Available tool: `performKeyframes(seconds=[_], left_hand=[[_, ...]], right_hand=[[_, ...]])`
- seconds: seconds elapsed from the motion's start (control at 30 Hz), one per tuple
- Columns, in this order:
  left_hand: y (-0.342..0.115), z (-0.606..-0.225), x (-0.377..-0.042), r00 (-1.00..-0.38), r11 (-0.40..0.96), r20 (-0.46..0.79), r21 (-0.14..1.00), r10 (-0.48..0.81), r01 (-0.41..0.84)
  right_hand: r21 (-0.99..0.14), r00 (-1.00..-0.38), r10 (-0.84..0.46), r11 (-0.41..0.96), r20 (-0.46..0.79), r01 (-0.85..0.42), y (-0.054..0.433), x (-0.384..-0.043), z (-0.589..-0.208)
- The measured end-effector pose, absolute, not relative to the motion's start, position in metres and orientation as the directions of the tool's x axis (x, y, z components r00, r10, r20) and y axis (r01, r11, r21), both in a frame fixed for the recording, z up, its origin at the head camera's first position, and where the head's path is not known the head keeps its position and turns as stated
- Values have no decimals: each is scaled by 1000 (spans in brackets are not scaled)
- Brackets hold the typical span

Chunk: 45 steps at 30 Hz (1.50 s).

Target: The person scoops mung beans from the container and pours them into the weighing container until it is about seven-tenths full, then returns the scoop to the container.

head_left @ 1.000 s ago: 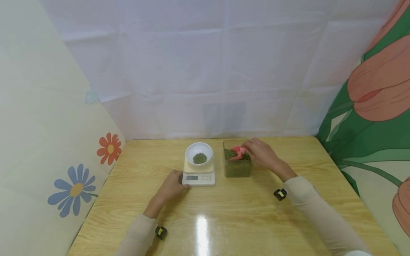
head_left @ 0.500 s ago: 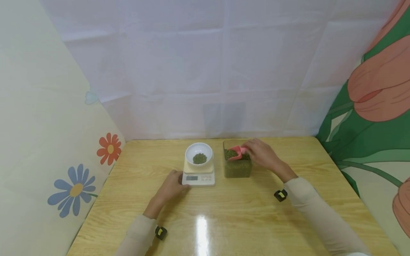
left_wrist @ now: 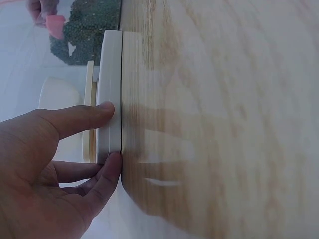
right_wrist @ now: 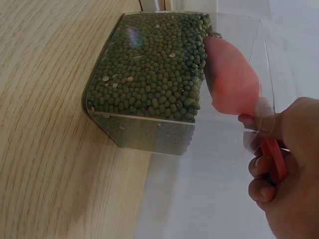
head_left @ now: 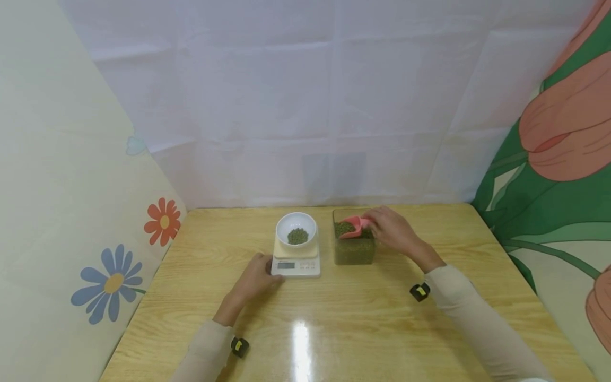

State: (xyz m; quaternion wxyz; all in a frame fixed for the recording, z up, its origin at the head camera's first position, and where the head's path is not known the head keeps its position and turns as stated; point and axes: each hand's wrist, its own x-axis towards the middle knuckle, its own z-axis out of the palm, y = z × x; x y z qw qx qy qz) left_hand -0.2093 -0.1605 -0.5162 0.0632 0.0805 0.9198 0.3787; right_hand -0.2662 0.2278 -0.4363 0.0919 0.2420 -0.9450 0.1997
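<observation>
My right hand (head_left: 389, 228) grips the handle of a pink scoop (right_wrist: 232, 77), its fingers curled round it. The scoop's bowl sits inside a clear square container (head_left: 354, 252), right at the surface of the green mung beans (right_wrist: 149, 69). To the left stands a white kitchen scale (head_left: 310, 269) with a small display. A white bowl (head_left: 285, 223) rests on its cream platform, with a small heap of mung beans (head_left: 298, 236) inside. My left hand (left_wrist: 55, 159) holds the scale's near left corner, thumb on the front edge and fingers at the side.
Scale and container stand side by side on a glossy wooden table (head_left: 363, 329), with a narrow gap between them. A white cloth (head_left: 253, 106) hangs behind the table. Flower-patterned panels (head_left: 114, 223) flank it on both sides.
My right hand has shifted very slightly to the right with the scoop, which stays inside the container. The left hand, scale and bowl look unmoved.
</observation>
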Motion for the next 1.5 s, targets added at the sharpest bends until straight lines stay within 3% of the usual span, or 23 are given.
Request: performKeyframes(seconds=[1.5], left_hand=[[-160, -516, -209, -977, 691, -58, 716, 206, 103]], right_hand=[[-408, -885, -352, 791, 304, -455, 234, -261, -432]])
